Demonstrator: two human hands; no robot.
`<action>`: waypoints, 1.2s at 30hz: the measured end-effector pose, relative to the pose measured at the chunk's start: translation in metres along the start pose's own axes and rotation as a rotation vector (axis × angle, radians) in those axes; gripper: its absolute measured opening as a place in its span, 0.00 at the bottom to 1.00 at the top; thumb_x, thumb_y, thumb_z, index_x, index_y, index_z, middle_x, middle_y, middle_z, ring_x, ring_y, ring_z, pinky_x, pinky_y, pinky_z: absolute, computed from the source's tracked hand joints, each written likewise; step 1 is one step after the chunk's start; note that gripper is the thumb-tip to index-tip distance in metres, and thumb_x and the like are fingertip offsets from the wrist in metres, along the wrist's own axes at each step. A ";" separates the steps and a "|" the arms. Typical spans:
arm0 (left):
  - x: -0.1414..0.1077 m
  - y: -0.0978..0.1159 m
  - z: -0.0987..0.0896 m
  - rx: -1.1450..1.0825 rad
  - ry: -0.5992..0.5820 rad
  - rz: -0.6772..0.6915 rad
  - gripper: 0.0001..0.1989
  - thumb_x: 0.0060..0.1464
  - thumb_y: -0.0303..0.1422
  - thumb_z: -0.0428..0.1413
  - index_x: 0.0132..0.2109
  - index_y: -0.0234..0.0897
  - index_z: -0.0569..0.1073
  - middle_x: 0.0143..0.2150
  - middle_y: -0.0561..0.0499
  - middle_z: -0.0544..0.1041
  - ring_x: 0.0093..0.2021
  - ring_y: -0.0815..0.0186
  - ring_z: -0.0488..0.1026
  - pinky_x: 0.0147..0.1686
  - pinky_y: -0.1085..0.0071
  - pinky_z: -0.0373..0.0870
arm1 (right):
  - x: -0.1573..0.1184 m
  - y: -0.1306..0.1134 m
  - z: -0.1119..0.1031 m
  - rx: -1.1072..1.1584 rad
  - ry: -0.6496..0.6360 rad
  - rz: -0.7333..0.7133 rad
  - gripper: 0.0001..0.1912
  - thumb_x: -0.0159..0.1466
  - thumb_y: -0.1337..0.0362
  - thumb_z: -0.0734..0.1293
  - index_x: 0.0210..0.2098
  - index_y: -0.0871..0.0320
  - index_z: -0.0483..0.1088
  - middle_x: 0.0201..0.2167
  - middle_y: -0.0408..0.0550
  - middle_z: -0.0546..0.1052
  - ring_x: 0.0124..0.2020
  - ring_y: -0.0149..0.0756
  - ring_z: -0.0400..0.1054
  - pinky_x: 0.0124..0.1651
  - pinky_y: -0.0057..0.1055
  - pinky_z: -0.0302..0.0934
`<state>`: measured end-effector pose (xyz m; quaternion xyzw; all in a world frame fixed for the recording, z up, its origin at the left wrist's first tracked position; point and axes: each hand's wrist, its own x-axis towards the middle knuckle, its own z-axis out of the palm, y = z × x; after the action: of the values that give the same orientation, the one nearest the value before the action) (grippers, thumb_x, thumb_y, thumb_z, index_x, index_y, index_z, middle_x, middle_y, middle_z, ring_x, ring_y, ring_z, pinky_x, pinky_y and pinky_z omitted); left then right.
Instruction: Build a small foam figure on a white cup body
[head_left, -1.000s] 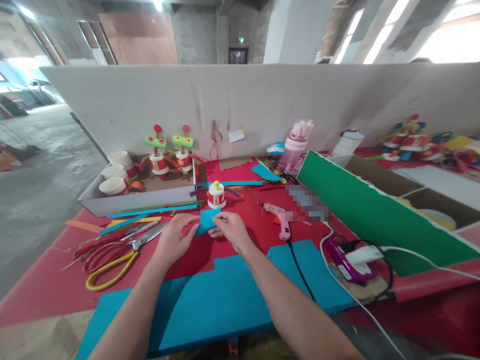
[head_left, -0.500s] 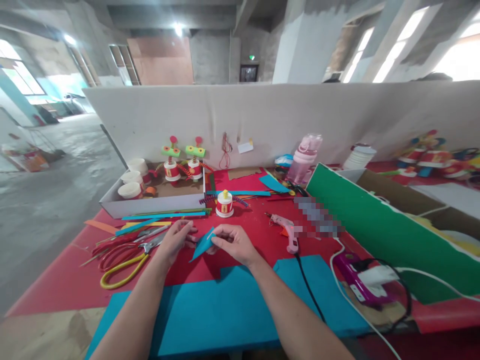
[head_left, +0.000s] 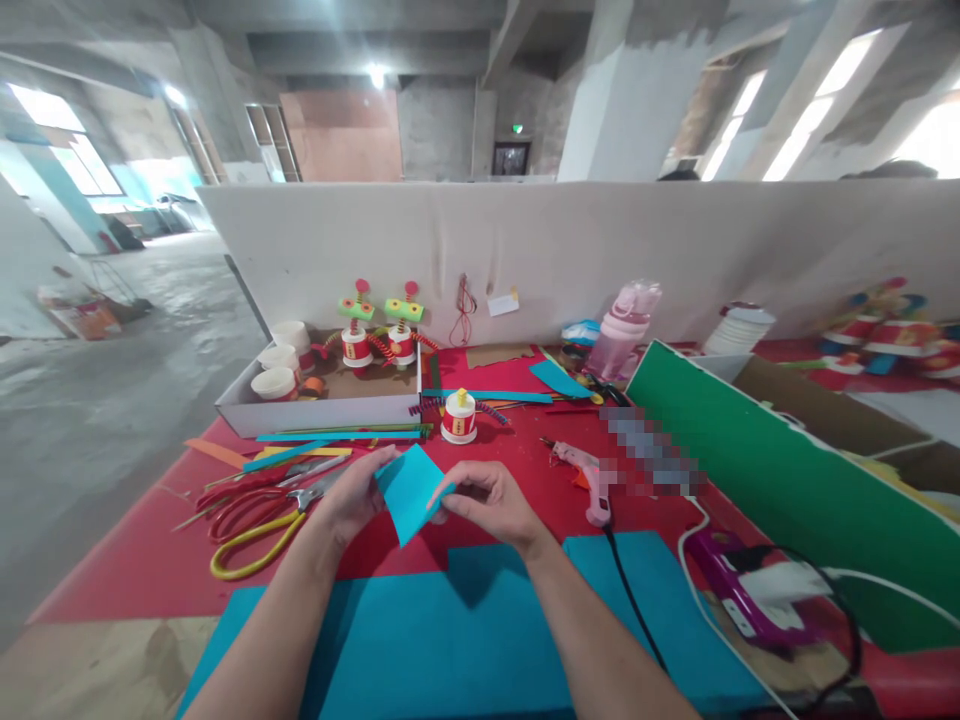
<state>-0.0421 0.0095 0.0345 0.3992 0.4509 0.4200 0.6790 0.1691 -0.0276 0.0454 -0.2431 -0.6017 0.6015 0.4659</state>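
Observation:
A square of blue paper (head_left: 411, 495) is held up above the red tabletop, tilted with one corner pointing down. My right hand (head_left: 491, 503) pinches its right corner between thumb and fingers. At the left edge my left hand (head_left: 361, 497) grips the same sheet, its fingertips partly hidden behind it. Just beyond the hands stands a small paper-cup figure (head_left: 459, 418) with a yellow top and dark coiled arms. Beside my left wrist lie scissors with yellow handles (head_left: 255, 550) and a red-handled tool (head_left: 251, 512).
A pink glue gun (head_left: 589, 478) lies right of my hands, its black cord running toward me. Larger blue sheets (head_left: 390, 640) cover the front edge. A white box (head_left: 322, 415) holds cups and finished figures. At right are a green panel (head_left: 742, 490) and a purple power strip (head_left: 757, 595).
The blue paper has turned so its broad face shows. My left hand has come to its left edge, where it was apart before. The view has shifted slightly.

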 end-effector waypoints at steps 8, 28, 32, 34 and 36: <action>0.000 0.002 -0.006 0.296 0.100 0.306 0.14 0.48 0.40 0.63 0.37 0.33 0.74 0.30 0.52 0.76 0.29 0.68 0.71 0.33 0.72 0.70 | 0.013 0.021 -0.003 -0.053 0.155 0.159 0.19 0.55 0.49 0.72 0.32 0.61 0.74 0.22 0.46 0.78 0.23 0.33 0.74 0.30 0.28 0.70; -0.001 -0.013 0.016 1.197 0.012 1.143 0.16 0.61 0.24 0.48 0.51 0.39 0.76 0.39 0.46 0.72 0.41 0.62 0.68 0.39 0.66 0.68 | 0.021 0.034 -0.014 0.138 0.524 0.309 0.05 0.58 0.66 0.68 0.28 0.60 0.70 0.19 0.41 0.75 0.20 0.33 0.74 0.25 0.27 0.72; 0.000 -0.015 0.014 1.232 0.041 1.144 0.18 0.61 0.24 0.47 0.52 0.41 0.75 0.39 0.46 0.71 0.40 0.62 0.67 0.40 0.65 0.68 | 0.021 0.030 -0.012 0.166 0.504 0.313 0.05 0.58 0.65 0.68 0.28 0.61 0.70 0.18 0.43 0.75 0.19 0.32 0.74 0.24 0.25 0.71; -0.001 -0.015 0.014 1.251 0.019 1.122 0.20 0.60 0.24 0.46 0.54 0.41 0.74 0.41 0.45 0.71 0.41 0.61 0.67 0.41 0.63 0.68 | 0.021 0.030 -0.011 0.160 0.497 0.319 0.07 0.58 0.63 0.69 0.28 0.61 0.71 0.19 0.44 0.76 0.20 0.33 0.74 0.24 0.25 0.71; -0.002 -0.014 0.014 1.281 -0.012 1.091 0.21 0.60 0.23 0.46 0.56 0.41 0.72 0.43 0.44 0.71 0.43 0.60 0.67 0.42 0.62 0.69 | 0.021 0.030 -0.011 0.150 0.491 0.321 0.09 0.59 0.61 0.69 0.28 0.61 0.71 0.19 0.44 0.76 0.20 0.33 0.74 0.24 0.26 0.71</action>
<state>-0.0264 0.0008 0.0256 0.8715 0.3425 0.3500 0.0254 0.1609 0.0001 0.0210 -0.4381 -0.3787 0.6335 0.5131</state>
